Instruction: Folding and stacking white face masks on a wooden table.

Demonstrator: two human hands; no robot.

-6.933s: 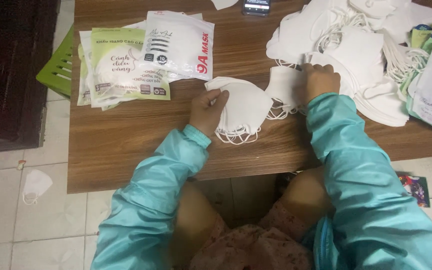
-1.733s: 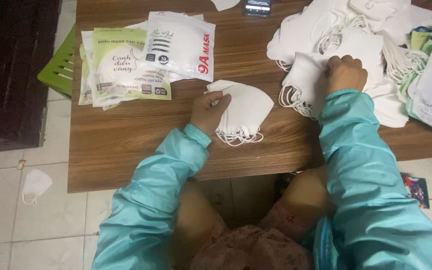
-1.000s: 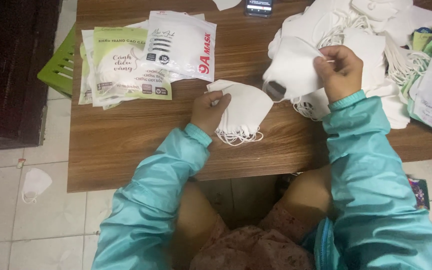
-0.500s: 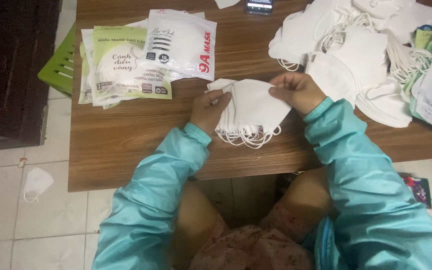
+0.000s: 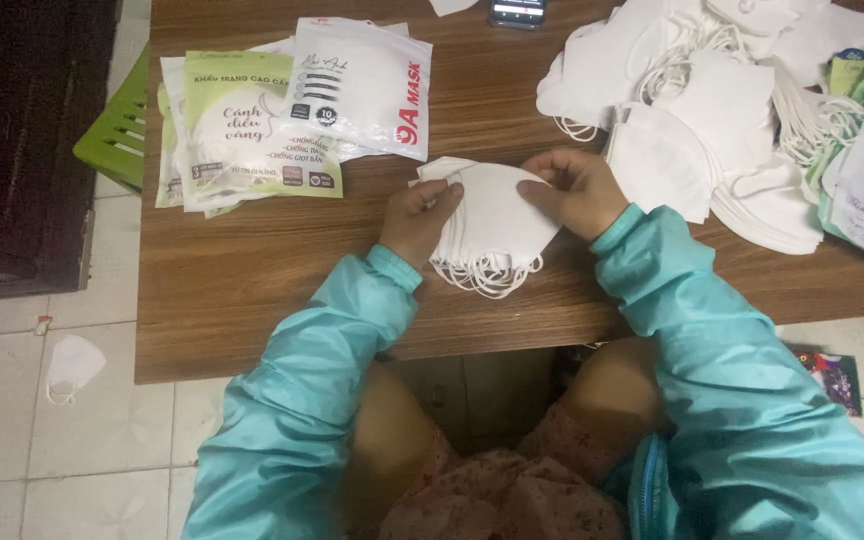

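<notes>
Right, your left hand (image 5: 420,215) is clamped on the near-left edge of the small stack of white masks (image 5: 492,215), fingers curled over it, and your right hand (image 5: 577,190) pinches the top mask from the other side — so both hands are grasping, with the stack lying on the wooden table (image 5: 252,280) directly between them.

The likely slip is that the layers fan apart, because you hold only the edges. The elastic ear loops (image 5: 487,275) dangle just below your left thumb, toward the table's near edge, and could snag a finger or drag a mask off the stack.

Just beyond your right hand sits the big loose heap of masks (image 5: 712,130), its tangled loops close enough to catch your knuckles if you reach out. Above your left hand lie the printed mask packets (image 5: 292,115), near but apart. A phone (image 5: 518,12) rests at the far edge, well apart. Down on the tiled floor, well left of your left elbow, one fallen mask (image 5: 72,365) lies alone — proof they do slide off.
</notes>
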